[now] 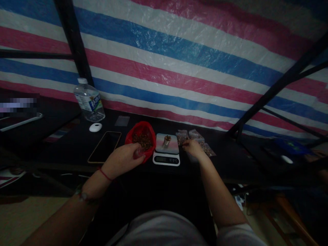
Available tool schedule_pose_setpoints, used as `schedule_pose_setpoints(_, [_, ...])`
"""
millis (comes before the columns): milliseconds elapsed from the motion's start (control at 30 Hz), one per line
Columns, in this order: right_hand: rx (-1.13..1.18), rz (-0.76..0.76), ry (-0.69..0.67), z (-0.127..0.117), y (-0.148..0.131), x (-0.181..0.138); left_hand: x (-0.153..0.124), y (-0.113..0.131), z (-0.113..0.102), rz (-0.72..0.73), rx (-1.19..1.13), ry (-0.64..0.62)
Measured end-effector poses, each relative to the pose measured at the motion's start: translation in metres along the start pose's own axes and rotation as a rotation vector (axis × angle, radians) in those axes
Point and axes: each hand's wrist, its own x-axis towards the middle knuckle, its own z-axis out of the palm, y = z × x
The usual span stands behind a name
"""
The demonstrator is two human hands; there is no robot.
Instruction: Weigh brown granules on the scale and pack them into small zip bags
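A red plastic bag [128, 134], its mouth spread wide, holds small brown pieces [143, 140]. My left hand [128, 157] is closed on the near edge of this bag, with reddish film between thumb and fingers. Right of the bag stands a white kitchen scale [160, 163] with a display at its front. A small cup [166, 140] filled with brown bits rests on the scale's plate. Beyond the scale, my right hand [192, 148] is closed at the filled clear zip bags [182, 136]; I cannot make out what its fingertips hold.
A phone [105, 146] lies left of the red bag, with a white earbud case [95, 127] and a large plastic bottle [89, 100] behind it. A flat clear zip bag [122, 121] lies further back. Dark metal posts [74, 41] frame a striped sheet [164, 61].
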Motion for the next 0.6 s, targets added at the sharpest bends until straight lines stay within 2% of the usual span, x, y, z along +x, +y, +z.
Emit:
schedule_pose_setpoints(67, [-0.029, -0.018, -0.060, 0.005, 0.000, -0.005, 0.003, -0.001, 0.003, 0.030, 0.011, 0.035])
schedule_pose_setpoints(133, [-0.053, -0.017, -0.063, 0.010, -0.001, -0.009, 0.006, -0.004, 0.007, 0.067, 0.021, 0.061])
schedule_pose_setpoints(267, [-0.044, -0.019, 0.003, 0.016, -0.005, -0.013, 0.009, -0.013, 0.016, 0.040, 0.035, -0.015])
schedule_pose_setpoints(433, [0.166, -0.035, 0.184, 0.013, -0.013, -0.012, 0.008, -0.026, 0.018, -0.080, 0.068, -0.128])
schedule_pose_setpoints(600, [0.370, -0.109, 0.340, 0.008, -0.033, 0.001, 0.008, -0.025, 0.016, -0.080, 0.044, -0.177])
